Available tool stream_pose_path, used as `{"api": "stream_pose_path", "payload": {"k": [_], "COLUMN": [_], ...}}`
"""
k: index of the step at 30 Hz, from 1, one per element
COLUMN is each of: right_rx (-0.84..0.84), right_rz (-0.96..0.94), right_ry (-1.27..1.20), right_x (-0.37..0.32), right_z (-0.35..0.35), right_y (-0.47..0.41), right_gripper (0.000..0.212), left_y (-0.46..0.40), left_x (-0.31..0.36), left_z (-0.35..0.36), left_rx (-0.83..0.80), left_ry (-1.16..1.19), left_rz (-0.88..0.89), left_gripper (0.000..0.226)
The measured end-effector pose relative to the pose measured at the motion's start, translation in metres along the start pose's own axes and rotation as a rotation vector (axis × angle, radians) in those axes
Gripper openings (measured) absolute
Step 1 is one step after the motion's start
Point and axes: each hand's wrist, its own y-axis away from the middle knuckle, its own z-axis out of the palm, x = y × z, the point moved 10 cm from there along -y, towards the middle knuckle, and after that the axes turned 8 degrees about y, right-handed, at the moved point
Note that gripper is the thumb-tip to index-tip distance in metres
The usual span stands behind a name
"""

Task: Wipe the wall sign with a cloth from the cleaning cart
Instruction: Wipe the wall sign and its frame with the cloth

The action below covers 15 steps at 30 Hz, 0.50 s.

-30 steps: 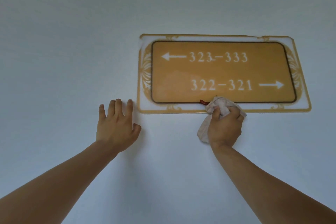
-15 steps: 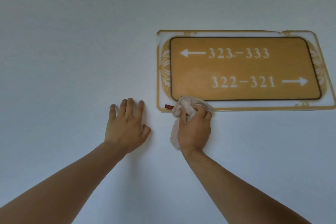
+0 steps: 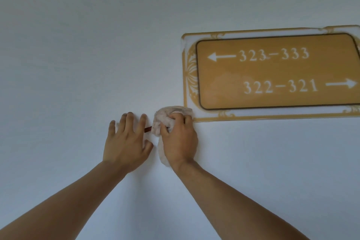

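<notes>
The right hand (image 3: 180, 138) is nearest the wall sign (image 3: 272, 74), its grip clenched around the bunched cloth (image 3: 167, 116) at the sign's lower left corner. The left hand (image 3: 126, 142) rests flat and empty just left of it. The sign runs long rightward and up from the cloth, so the next stroke likely goes that way.

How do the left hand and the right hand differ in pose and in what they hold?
The left hand lies open and flat on the wall, fingers spread, holding nothing; the right hand is curled around a bunched cloth. The right hand sits at the sign's lower left corner; the left hand rests on bare wall beside it. Both reach upward.
</notes>
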Motion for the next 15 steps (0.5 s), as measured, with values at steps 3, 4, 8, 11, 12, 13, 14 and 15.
{"api": "stream_pose_path", "payload": {"k": [3,4,8,11,12,13,14,15], "right_rx": [-0.008,0.021,0.183,0.185,0.194,0.212,0.227,0.235], "right_rz": [-0.077,-0.123,-0.286,-0.314,-0.337,-0.361,-0.382,-0.398], "right_ry": [-0.09,-0.117,-0.134,-0.126,-0.117,-0.096,-0.079,-0.071], "right_x": [-0.025,-0.034,-0.054,-0.052,-0.052,-0.053,-0.053,-0.053], "right_z": [-0.005,-0.013,-0.059,-0.076,-0.081,-0.085,-0.089,-0.092], "right_y": [-0.018,-0.024,-0.067,-0.109,-0.121,-0.13,-0.138,-0.145], "right_gripper": [0.034,0.034,0.036,0.037,0.038,0.038,0.039,0.039], "left_y": [-0.003,-0.005,-0.024,-0.05,-0.059,-0.066,-0.073,-0.079], "left_x": [-0.014,-0.017,-0.012,0.006,0.013,0.018,0.023,0.027], "left_z": [-0.011,-0.014,-0.021,-0.03,-0.034,-0.038,-0.041,-0.044], "left_rx": [0.031,0.039,0.053,0.098,0.119,0.132,0.146,0.156], "left_ry": [0.003,0.006,-0.005,0.027,0.031,0.035,0.032,0.024], "left_rz": [-0.044,-0.05,-0.08,-0.102,-0.108,-0.111,-0.113,-0.115], "left_gripper": [0.071,0.071,0.075,0.075,0.074,0.074,0.074,0.074]}}
